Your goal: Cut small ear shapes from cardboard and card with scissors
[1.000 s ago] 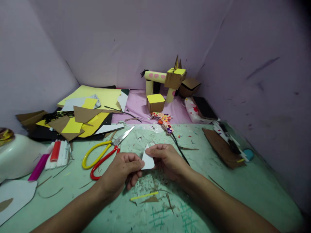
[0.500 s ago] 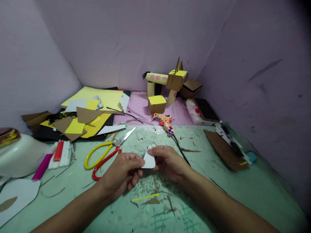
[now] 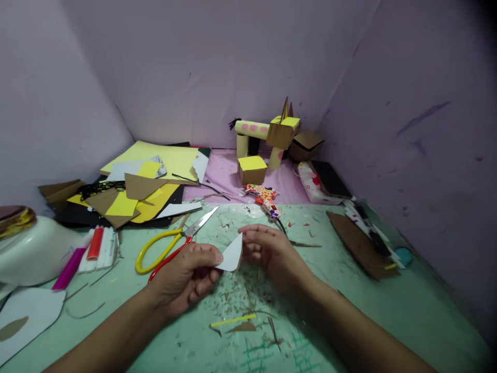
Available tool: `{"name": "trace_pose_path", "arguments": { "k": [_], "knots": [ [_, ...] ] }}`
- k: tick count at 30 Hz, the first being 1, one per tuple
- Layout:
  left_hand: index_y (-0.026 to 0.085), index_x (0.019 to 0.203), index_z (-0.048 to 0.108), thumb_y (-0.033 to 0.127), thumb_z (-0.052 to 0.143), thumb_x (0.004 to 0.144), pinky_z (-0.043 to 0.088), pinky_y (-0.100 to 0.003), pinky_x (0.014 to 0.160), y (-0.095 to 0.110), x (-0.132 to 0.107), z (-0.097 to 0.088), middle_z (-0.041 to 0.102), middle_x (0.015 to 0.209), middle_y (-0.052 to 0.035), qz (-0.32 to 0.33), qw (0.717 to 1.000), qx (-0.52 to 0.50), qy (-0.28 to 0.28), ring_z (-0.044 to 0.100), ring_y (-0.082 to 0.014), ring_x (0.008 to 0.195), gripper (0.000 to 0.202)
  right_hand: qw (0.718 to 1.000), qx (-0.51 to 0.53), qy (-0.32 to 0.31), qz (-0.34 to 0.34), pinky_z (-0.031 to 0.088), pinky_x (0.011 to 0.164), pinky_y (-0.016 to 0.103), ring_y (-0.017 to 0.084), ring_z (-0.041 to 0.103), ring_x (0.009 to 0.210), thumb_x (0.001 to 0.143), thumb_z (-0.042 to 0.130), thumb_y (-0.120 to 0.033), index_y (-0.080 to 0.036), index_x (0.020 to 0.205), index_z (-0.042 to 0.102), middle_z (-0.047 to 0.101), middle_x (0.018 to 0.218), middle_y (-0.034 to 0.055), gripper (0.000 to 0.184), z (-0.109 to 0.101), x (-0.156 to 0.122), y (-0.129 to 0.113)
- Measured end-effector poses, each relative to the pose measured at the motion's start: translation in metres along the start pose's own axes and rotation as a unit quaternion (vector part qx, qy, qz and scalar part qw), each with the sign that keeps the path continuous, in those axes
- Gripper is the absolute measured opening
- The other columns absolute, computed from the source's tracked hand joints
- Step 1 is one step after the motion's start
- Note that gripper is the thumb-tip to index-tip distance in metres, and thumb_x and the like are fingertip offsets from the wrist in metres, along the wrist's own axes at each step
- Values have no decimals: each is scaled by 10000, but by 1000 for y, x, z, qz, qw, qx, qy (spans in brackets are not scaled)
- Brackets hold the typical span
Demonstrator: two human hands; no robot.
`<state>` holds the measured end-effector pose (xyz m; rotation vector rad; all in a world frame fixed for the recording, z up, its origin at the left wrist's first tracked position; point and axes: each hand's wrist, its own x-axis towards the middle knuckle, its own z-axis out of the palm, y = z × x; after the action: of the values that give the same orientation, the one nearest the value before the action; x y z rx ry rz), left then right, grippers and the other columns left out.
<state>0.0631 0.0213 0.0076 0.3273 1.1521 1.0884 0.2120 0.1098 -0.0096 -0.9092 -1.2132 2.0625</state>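
Left hand grasps a white card piece at its lower left corner, thumb on top and fingers beneath. Right hand is positioned at the piece's right edge, fingers loosely bent; whether it pinches the edge cannot be determined. Piece is held up over the green table, to the right of the scissors, pointed end uppermost, lower right corner rounded. Scissors lie with blades directed away from the person, red handle partly hidden by the left hand. Located relative to the scissors: yellow strip, nearer the person and to the right; capped markers, left; flower-patterned glue gun, beyond and right; yellow-topped cardboard box, farther beyond on the same side; large yellow sheet, beyond and left.
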Motion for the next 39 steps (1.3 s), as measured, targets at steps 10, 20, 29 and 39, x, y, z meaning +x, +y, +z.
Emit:
{"name": "trace_pose_path", "arguments": {
  "k": [10,20,29,39],
  "knots": [
    [127,482,548,226,654,563,183,-119,201,-1,2,-3,527,379,6,-41,999,-21,-17,337,-33,212,166,718,-430,-109,-536,441,884,417,169,616,747,732,537,-53,-207,845,667,700,761,30,232,-3,-10,-3],
    [130,813,584,266,714,610,378,-146,319,-10,-3,0,560,530,39,188,979,80,23,470,-65,377,277,998,-9,-54,11,439,454,204,75,529,442,459,822,-215,-139,593,648,629,524,-19,232,9,-7,10],
    [147,694,534,306,675,663,354,-138,327,-17,2,2,523,400,59,185,973,132,45,417,-46,332,215,998,15,-54,38,404,428,182,62,520,420,457,831,-174,-133,591,659,637,506,-20,222,11,-7,15],
    [146,676,556,294,692,641,357,-142,315,-18,4,0,539,403,50,191,973,118,49,433,-56,328,204,998,-9,-63,29,402,438,187,69,520,432,492,836,-241,-126,607,667,633,504,-4,234,11,-8,14]
  ]
}}
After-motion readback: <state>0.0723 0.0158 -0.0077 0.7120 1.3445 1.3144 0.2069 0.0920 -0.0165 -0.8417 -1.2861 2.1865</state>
